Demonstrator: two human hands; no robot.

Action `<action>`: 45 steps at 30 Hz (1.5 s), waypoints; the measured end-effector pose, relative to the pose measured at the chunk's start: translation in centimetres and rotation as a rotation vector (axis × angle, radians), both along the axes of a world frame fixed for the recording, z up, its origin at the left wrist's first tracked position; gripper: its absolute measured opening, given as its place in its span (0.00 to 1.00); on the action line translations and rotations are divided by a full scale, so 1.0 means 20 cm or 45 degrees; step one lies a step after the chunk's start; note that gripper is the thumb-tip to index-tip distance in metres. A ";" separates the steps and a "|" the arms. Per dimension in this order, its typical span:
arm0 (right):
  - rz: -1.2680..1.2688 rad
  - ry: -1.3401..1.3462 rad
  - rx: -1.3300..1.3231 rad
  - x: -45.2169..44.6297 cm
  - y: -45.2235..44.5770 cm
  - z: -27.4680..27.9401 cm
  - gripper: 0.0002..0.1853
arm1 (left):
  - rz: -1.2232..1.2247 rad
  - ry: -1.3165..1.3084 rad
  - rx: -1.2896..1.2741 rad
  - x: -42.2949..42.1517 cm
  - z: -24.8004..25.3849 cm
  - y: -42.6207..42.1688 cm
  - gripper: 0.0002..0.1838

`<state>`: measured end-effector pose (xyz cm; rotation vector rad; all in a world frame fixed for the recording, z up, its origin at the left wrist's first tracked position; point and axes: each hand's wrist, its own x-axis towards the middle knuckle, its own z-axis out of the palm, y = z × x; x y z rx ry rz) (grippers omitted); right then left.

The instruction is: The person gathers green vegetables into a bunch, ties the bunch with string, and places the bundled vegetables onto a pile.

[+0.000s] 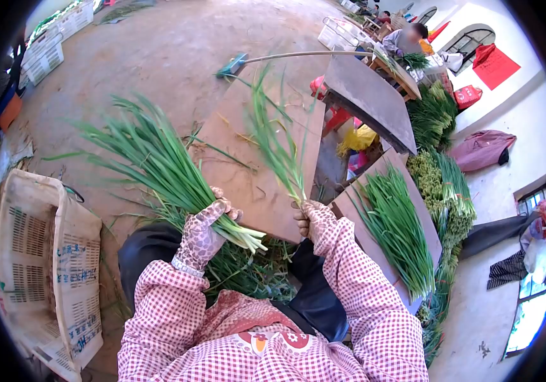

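My left hand [204, 234], in a patterned glove, is wrapped round a thick bunch of garlic chives [152, 156]. Its pale stem ends point down to the right, and the green leaves fan out to the upper left. A much thinner tuft of garlic chives [279, 156] stands up from my gloved right hand [315, 219], which pinches it near the base. Both hands are over the near edge of a brown board [260, 207], apart from each other. Loose chive leaves [222, 151] lie scattered on that board.
To the right, a pile of chives [397, 226] rests on another board, beside a dark bench [371, 92]. A white plastic crate [63, 267] stands at my left. Cut leaves [247, 270] cover the ground between my legs. A broom [231, 65] and a seated person [403, 41] are farther off.
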<state>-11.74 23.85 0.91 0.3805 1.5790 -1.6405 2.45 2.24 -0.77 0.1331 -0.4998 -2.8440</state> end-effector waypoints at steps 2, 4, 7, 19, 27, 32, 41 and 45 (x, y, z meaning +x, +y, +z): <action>0.070 0.227 0.281 0.04 0.02 -0.06 0.11 | -0.023 -0.033 -0.002 0.00 -0.01 -0.01 0.13; 0.150 0.472 0.393 0.09 0.03 -0.05 0.14 | -0.026 -0.065 -0.076 0.00 -0.02 -0.01 0.14; 0.177 0.766 0.496 0.16 0.02 -0.06 0.16 | -0.141 -0.208 -0.432 -0.01 0.05 0.02 0.17; 1.226 1.516 1.105 0.39 0.04 0.14 0.19 | -0.428 -0.418 -0.538 -0.08 -0.01 0.12 0.22; 0.644 0.763 -0.150 0.42 0.18 -0.03 0.22 | -0.373 -0.339 -0.368 -0.07 -0.08 0.10 0.23; 0.443 -0.334 -0.339 0.27 0.20 -0.24 0.38 | -0.409 -0.269 -0.505 -0.04 -0.05 0.12 0.23; 0.261 -0.166 -0.522 0.36 -0.18 -0.12 0.24 | -0.320 -0.376 -0.608 -0.04 -0.04 0.10 0.24; 0.017 0.052 -0.502 0.35 -0.21 -0.12 0.15 | -0.215 -0.480 -0.628 -0.04 -0.02 0.10 0.24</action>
